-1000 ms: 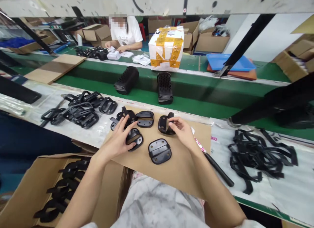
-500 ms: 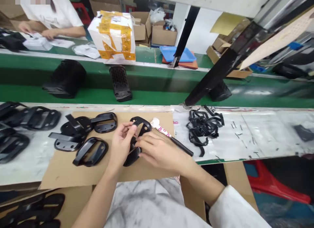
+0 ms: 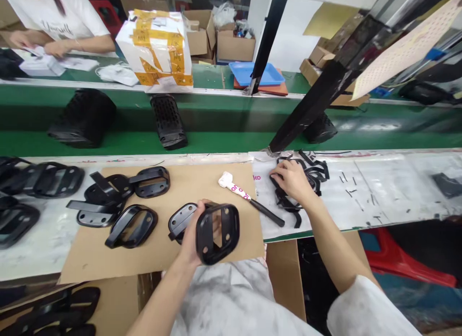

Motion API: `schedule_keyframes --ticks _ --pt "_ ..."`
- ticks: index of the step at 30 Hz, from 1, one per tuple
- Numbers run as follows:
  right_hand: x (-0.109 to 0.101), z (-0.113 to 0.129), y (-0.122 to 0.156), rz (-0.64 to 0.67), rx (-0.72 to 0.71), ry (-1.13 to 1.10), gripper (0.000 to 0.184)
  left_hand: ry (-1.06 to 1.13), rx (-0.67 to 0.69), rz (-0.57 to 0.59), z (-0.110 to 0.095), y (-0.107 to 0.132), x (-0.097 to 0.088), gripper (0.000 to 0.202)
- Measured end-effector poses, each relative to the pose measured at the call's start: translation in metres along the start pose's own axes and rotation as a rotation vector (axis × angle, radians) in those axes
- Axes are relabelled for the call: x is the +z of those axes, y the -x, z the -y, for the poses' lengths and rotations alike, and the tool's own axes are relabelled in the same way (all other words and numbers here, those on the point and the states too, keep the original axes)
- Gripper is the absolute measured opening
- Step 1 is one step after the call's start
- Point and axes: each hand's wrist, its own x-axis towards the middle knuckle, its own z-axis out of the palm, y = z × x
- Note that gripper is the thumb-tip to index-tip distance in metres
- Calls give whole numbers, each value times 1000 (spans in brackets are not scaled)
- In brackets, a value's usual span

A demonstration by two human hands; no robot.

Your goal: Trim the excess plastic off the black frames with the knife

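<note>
My left hand (image 3: 195, 225) is closed around the edge of a black plastic frame (image 3: 228, 235), a rounded piece with a crossbar and small holes, tilted up above the cardboard. Just behind that hand, a similar black piece (image 3: 177, 221) rests on the cardboard, partly covered by the hand. Over at the pile of black plastic strips (image 3: 317, 172), my right hand (image 3: 293, 181) has its fingers bent and pressed together at the pile's left side. What its fingertips pinch is hidden. Between the hands lies a hammer (image 3: 265, 212) with a white-wrapped head and black handle.
More black frames (image 3: 133, 225) sit on the cardboard sheet (image 3: 94, 259) and at the far left. Short black scraps (image 3: 349, 192) are scattered on the right. A slanted black post (image 3: 306, 95) rises behind the pile. Across the green channel, a co-worker's hands (image 3: 56, 48) handle white items.
My right hand has moved from the frame to the strip pile on the right. My left hand has lifted a frame toward me. The view has shifted slightly.
</note>
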Motion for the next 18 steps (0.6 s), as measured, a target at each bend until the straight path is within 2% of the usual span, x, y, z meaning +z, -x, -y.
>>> schedule_keyframes --ticks 3,6,11,15,18 --pt "-1 3 -14 -116 -67 -140 22 -6 5 158 20 -21 -10 38" --pt "-1 14 -27 -315 -73 -325 23 -21 -18 187 15 -40 -11 43" --pt "3 36 -41 -611 -15 -411 21 -91 -53 135 -15 -59 3 59" --pt "5 46 -46 -804 16 -334 19 -11 62 -4 -21 -57 14 38" --pt "-5 61 -43 -880 54 -363 16 49 70 -30 -17 -53 17 30"
